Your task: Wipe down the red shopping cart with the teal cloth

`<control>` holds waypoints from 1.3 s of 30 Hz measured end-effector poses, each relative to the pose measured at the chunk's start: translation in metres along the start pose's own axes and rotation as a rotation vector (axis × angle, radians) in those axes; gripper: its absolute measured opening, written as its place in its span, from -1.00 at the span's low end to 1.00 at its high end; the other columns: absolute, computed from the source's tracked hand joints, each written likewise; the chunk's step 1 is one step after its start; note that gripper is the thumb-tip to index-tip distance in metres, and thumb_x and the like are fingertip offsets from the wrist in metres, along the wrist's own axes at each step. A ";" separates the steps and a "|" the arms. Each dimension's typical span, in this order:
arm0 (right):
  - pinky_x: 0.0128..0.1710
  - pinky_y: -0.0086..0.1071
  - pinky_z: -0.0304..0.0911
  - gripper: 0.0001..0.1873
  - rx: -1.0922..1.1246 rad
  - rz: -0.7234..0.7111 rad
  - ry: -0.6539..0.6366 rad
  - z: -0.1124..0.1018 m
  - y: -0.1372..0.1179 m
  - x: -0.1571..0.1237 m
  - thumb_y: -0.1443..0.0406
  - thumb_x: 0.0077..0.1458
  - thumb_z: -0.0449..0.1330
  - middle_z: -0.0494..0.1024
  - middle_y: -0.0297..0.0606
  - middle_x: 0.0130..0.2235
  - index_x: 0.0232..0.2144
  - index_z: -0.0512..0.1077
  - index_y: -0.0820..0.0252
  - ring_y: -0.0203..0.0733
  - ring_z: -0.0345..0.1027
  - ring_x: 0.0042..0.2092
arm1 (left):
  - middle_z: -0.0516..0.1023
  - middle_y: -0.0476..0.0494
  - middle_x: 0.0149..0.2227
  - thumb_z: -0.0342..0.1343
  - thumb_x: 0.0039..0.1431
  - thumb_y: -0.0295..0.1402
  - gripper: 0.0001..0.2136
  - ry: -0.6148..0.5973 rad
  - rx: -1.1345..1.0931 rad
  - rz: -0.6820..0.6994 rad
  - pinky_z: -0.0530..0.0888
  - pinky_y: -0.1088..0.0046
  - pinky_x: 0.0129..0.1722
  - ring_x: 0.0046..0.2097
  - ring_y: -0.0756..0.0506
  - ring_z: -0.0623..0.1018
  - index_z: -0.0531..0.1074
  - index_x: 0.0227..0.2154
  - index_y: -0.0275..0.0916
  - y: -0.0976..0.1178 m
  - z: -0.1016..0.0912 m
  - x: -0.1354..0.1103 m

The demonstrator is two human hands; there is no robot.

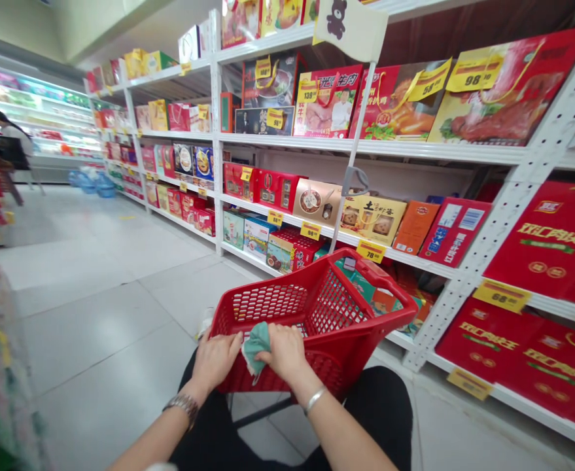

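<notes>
White metal shelving (365,148) stocked with boxed food gift sets (326,101) and yellow price tags (370,251) runs along the right of a tiled aisle floor (105,327), and a red plastic shopping basket (339,327) stands near its lower shelves, above the person's dark trousers (380,418). At the basket's near rim, the left hand (216,360) and right hand (282,353) press in from either side on a teal cloth (256,347) bunched between them. A metal wristwatch (184,405) circles the left wrist, a silver bangle (314,400) the right
</notes>
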State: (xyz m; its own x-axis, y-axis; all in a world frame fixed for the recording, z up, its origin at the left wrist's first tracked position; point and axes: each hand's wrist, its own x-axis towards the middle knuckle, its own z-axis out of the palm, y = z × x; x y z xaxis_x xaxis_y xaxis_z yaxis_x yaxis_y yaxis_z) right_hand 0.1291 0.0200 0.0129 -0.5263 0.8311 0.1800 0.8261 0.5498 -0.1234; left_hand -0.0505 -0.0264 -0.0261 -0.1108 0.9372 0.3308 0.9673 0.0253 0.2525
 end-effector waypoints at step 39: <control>0.04 -0.10 0.28 -0.67 -0.022 0.191 0.655 -0.115 0.246 -0.065 0.37 -0.07 0.08 0.61 -0.13 -0.19 -0.20 0.47 0.14 0.02 0.45 -0.11 | 0.70 -0.24 -0.37 -0.34 0.36 -0.10 -0.39 0.038 -0.036 -0.024 0.25 0.12 0.23 -0.24 -0.19 0.64 0.62 -0.45 -0.17 -0.007 0.004 0.012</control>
State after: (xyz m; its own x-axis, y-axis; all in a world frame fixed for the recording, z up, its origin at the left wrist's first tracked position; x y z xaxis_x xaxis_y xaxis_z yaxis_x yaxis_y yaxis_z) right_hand 0.3895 0.0920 0.0831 -0.1461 0.6872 0.7116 0.9000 0.3910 -0.1928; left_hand -0.0574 -0.0137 -0.0273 -0.1434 0.9224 0.3587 0.9555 0.0345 0.2931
